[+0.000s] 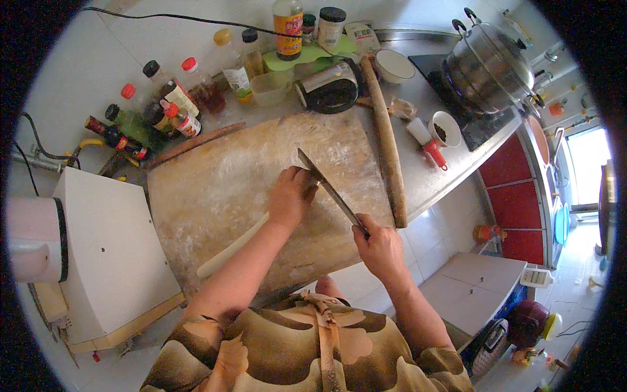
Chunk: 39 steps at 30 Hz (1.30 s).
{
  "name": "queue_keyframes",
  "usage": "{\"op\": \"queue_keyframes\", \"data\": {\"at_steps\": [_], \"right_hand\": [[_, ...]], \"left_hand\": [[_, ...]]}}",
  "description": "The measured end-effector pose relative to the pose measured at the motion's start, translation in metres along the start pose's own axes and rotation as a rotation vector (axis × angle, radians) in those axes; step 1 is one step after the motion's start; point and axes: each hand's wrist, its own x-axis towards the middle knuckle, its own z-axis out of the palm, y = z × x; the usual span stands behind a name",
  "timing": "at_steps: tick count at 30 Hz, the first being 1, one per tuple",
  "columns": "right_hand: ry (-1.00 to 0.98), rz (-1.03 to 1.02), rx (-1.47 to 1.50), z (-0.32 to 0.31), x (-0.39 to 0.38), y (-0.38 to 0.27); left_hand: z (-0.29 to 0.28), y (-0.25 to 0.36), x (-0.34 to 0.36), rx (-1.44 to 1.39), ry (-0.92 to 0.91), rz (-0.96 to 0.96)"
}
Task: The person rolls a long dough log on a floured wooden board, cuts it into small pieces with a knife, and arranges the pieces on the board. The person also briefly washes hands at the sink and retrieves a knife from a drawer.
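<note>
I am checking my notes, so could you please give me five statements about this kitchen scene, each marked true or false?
1. The right hand grips a long, metal-bladed knife. True.
2. A long, pale dough strip lies on the floury, rectangular wooden board. True.
3. The left hand holds the long, cylindrical wooden rolling pin. False: that hand is beside the knife; the rolling pin lies right of the board.
4. The round, lidded, silver metal pot stands on the board. False: it stands on the flat black stove.
5. A red-handled white brush lies beside the small white bowl of dark grains. True.
</note>
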Motion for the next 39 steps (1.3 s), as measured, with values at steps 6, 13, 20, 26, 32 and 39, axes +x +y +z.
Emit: {"op": "queue_keyframes", "data": {"at_steps": [6, 13, 20, 26, 32, 39], "right_hand": [[-0.122, 0.044, -0.070, -0.014, 0.005, -0.013], [-0.136, 0.033, -0.170, 0.010, 0.044, -0.027], [0.056, 0.017, -0.084, 0.001, 0.027, -0.030], [0.003, -0.035, -0.088, -0.004, 0.002, -0.034], [-0.019, 0.020, -0.100, 0.001, -0.001, -0.033], [0.003, -0.018, -0.065, -0.002, 0.000, -0.035]], "left_hand": [[0.006, -0.008, -0.006, 0.132, -0.011, 0.037], [0.000, -0.005, -0.006, -0.001, -0.033, 0.001], [-0.018, -0.021, -0.003, 0.012, -0.040, -0.084], [-0.017, -0.024, 0.001, -0.032, -0.018, -0.034], [-0.019, -0.022, -0.001, -0.046, -0.003, -0.034], [-0.019, -0.023, 0.001, -0.080, -0.005, -0.059]]}}
